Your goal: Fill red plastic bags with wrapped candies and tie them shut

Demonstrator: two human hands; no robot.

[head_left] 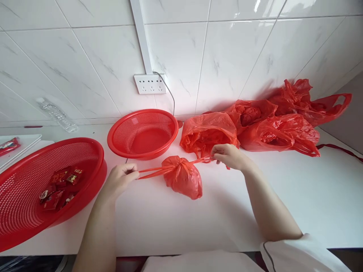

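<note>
I find the left hand (121, 179) pinched firmly on 1 pair of stretched handle strips, and the right hand (227, 155) pinched on the strips opposite — both drawn from the gathered neck of 1 red plastic bag (185, 180). That bag is full and rounded, located between the 2 hands at the middle of the white counter (176, 230), in front of the small basket (149, 141). To my left, the large basket (17, 192) contains small red packets (61, 185). Beyond the right hand, I note looser red bags (279, 132) bunched along the wall — the nearest open-mouthed. A clear bottle (58, 115) is at the rear left.
</note>
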